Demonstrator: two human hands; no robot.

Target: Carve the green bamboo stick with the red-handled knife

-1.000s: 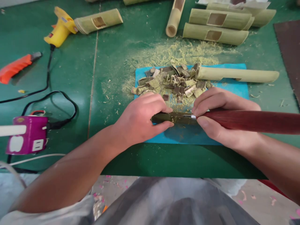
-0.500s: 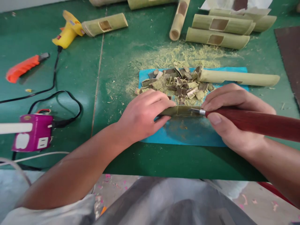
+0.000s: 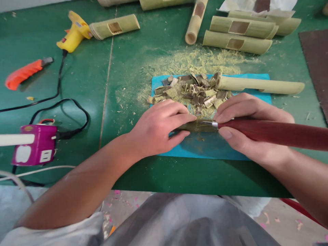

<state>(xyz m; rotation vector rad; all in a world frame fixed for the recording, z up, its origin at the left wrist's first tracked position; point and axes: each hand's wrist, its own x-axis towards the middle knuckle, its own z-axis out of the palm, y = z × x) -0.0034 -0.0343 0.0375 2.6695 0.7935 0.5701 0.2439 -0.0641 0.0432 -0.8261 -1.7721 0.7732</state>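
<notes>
My left hand [image 3: 164, 128] is closed around the left end of a dark green bamboo tube [image 3: 192, 126] lying over a blue mat [image 3: 212, 148]. In my right hand [image 3: 251, 116] is a carving knife with a thick red-brown handle [image 3: 276, 131] and a short metal tip [image 3: 210, 123]. Its tip rests on the upper face of the tube, close to my left fingertips. The right part of the tube is hidden under my right hand. Just behind both hands lies a heap of bamboo chips [image 3: 194, 90].
A pale bamboo tube [image 3: 276, 84] crosses the mat's right edge. Several notched bamboo tubes [image 3: 241, 42] lie farther back. On the left are a yellow glue gun [image 3: 71, 36], an orange utility knife [image 3: 24, 74] and a purple power adapter [image 3: 38, 143] with cords. Fine shavings [image 3: 200, 61] dust the green table.
The knife tip and my right hand have shifted left along the tube. My left fingers have slid slightly right, so tip and fingers are closer together.
</notes>
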